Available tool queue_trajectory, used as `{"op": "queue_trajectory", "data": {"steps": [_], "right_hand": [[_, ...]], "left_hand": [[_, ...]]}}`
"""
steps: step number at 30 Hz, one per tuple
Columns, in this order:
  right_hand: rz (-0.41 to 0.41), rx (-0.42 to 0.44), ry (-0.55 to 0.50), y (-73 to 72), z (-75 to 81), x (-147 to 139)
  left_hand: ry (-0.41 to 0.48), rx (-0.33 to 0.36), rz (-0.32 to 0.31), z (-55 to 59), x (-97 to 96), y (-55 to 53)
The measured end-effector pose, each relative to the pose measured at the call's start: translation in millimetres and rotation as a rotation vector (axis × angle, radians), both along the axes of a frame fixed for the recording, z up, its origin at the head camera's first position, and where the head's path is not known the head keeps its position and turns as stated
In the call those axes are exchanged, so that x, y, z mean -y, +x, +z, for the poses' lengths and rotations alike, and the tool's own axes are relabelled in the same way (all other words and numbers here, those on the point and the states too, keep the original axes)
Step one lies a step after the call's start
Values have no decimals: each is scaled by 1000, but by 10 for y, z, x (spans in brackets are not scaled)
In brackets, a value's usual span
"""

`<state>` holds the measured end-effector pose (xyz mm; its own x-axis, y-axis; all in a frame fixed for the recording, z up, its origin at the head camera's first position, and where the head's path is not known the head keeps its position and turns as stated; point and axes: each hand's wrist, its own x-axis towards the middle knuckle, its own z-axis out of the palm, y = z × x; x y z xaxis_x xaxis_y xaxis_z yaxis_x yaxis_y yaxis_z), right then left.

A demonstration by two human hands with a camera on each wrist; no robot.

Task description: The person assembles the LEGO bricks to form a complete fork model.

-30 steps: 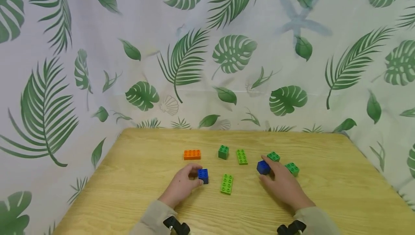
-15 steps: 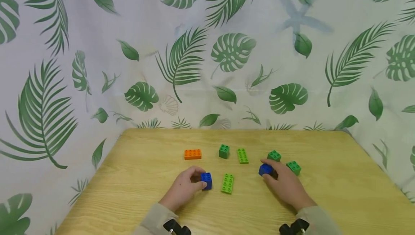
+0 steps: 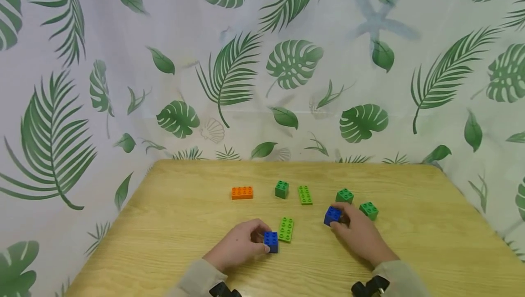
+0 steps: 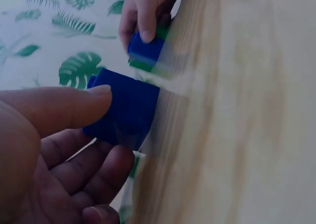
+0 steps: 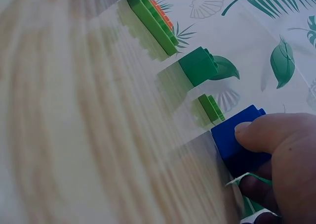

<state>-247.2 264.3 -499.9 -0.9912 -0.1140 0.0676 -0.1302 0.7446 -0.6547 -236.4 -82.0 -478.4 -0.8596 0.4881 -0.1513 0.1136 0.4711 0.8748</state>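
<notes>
My left hand (image 3: 242, 243) pinches a blue building block (image 3: 270, 241) between thumb and fingers, close to the near light green flat block (image 3: 286, 230). In the left wrist view the thumb presses one side of that blue block (image 4: 126, 105). Over on the right, my right hand (image 3: 361, 232) grips a second blue block (image 3: 332, 215), its thumb on the near side in the right wrist view. Just behind the right hand are two green blocks, one (image 3: 345, 195) beyond the fingers and another (image 3: 369, 210) by the knuckles.
Farther back on the wooden table (image 3: 184, 224) lie an orange block (image 3: 242, 192), a green block (image 3: 281, 189) and another light green flat block (image 3: 305, 195). A leaf-patterned cloth (image 3: 246, 78) hangs behind the table.
The left hand has carried its blue block to the right and nearer the person, beside the light green flat block. The right hand and its blue block have shifted only slightly.
</notes>
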Motion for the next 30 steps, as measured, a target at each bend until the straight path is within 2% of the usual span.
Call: {"op": "queue_trajectory", "data": {"steps": [5,11,19,30], "right_hand": [[-2,19,-22,17,-1,16],[-19,7,-67,66,41,35],[-5,-7,-157,182,71,139],[53,6,-350,487,151,520]], "left_hand": [[-12,27,-55,31,-136,99],[-10,2,-81,56,-222,121],[-22,3,-68,29,-248,148],[-43,-31,-63,-8,-271,161]]}}
